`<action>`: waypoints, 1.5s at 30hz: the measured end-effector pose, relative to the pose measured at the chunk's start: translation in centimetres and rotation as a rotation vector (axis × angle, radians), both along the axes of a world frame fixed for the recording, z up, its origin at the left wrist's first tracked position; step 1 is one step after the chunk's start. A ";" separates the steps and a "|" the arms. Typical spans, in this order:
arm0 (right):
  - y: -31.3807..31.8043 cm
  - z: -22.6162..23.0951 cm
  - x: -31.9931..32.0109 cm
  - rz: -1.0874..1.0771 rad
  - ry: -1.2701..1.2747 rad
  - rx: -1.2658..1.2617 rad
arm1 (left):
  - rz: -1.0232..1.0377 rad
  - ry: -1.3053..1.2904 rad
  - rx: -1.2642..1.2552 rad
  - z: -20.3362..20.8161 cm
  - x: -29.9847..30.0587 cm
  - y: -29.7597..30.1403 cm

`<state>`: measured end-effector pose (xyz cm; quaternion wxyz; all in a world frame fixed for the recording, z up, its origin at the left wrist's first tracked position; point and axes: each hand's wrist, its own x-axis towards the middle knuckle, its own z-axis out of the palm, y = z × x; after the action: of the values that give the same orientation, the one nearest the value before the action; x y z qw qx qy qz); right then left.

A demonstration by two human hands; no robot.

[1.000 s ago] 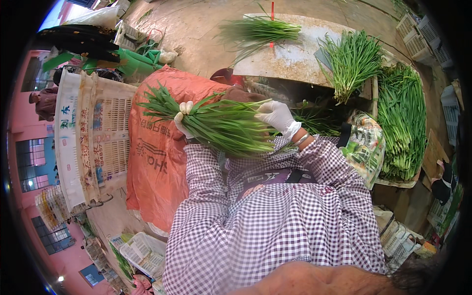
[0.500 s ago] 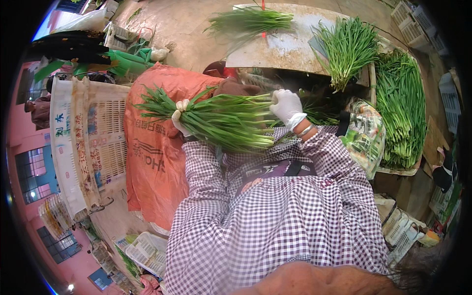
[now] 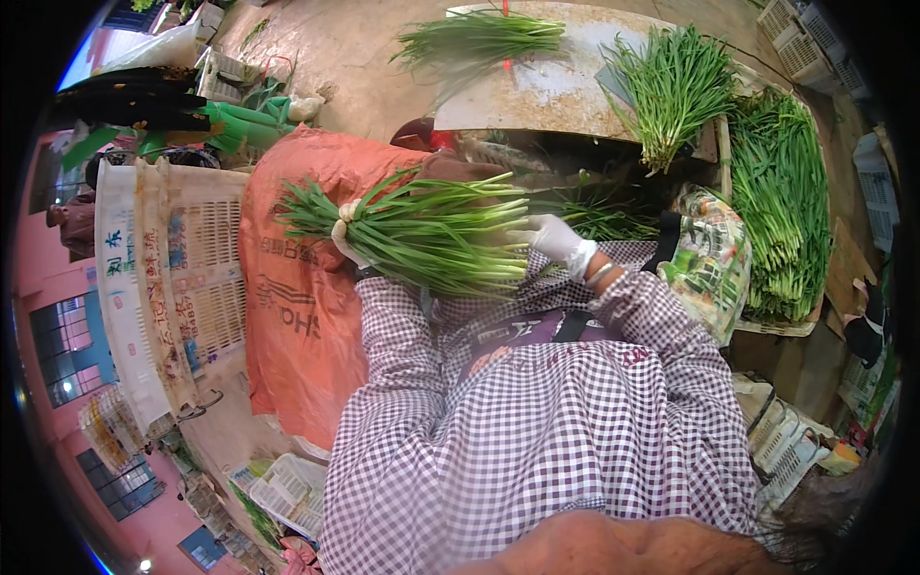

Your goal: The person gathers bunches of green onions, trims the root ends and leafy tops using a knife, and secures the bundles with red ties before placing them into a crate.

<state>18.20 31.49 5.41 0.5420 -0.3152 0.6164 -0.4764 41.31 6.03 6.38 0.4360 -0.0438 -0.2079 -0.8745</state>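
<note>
My left hand (image 3: 349,228), in a white glove, is closed around a bunch of Chinese chives (image 3: 436,235) near its leafy end. The bunch lies sideways in front of my chest, green tips to the left and pale stem ends fanned out to the right. My right hand (image 3: 563,243), gloved too, is beside those stem ends. Its fingers stretch toward the lower stems and touch them; the fingertips are partly hidden. More loose chives (image 3: 609,216) lie in the dark space just beyond my right hand.
An orange-red sack (image 3: 292,326) covers my left side, next to stacked white crates (image 3: 134,287). Ahead, a worn white board (image 3: 546,96) bears one chive bunch (image 3: 489,38) and another at its right corner (image 3: 671,91). A crate full of chives (image 3: 781,211) stands at right.
My right hand has come down and nearer along the stem ends, its fingers going from curled to stretched. The bunch in my left hand has shifted slightly.
</note>
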 end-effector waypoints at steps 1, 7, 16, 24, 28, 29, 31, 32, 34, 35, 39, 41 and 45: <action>-0.7 0.2 0.7 0.003 -0.183 -0.037 | -0.006 -0.003 0.001 -0.1 0.1 -0.1; -2.8 0.6 1.5 -0.021 -0.163 -0.214 | 0.051 -0.042 0.030 -0.4 0.5 0.1; 6.1 -3.5 -9.7 0.393 1.360 0.734 | 0.078 -0.067 0.095 -2.3 1.3 0.0; 2.9 2.9 -2.2 0.086 -0.031 -0.114 | 0.023 -0.051 0.049 -1.5 0.6 0.0; 2.2 3.3 -0.7 0.131 -0.198 0.051 | -0.065 0.093 0.048 -1.4 0.8 -0.8; 2.3 3.5 -0.8 0.105 -0.163 0.063 | -0.087 0.134 0.084 -1.3 0.7 -0.8; 2.5 3.1 -1.3 0.063 -0.115 0.097 | -0.095 0.165 0.126 -1.0 0.7 -0.6; 2.9 2.9 -1.9 0.058 -0.062 0.078 | -0.078 0.164 0.130 -1.1 0.8 -0.7; 3.9 2.7 -3.6 0.053 0.043 0.041 | -0.039 0.161 0.137 -1.4 1.4 -1.0; 4.7 1.5 -4.8 0.067 0.259 0.061 | -0.060 0.156 0.087 -1.0 1.0 -0.8; 6.1 0.4 -7.7 0.169 0.923 0.359 | -0.122 0.212 0.062 0.0 -0.1 -0.6; 5.7 3.1 -8.0 0.072 0.783 0.322 | -0.146 0.282 0.070 0.0 -0.3 -0.5; 4.8 4.4 -8.5 -0.100 0.750 0.119 | -0.168 0.279 0.008 1.3 -0.5 -0.6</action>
<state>9.68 36.26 9.79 0.2725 -0.4051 0.8130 -0.3172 40.77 5.40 7.65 0.3860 -0.1804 -0.1372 -0.8942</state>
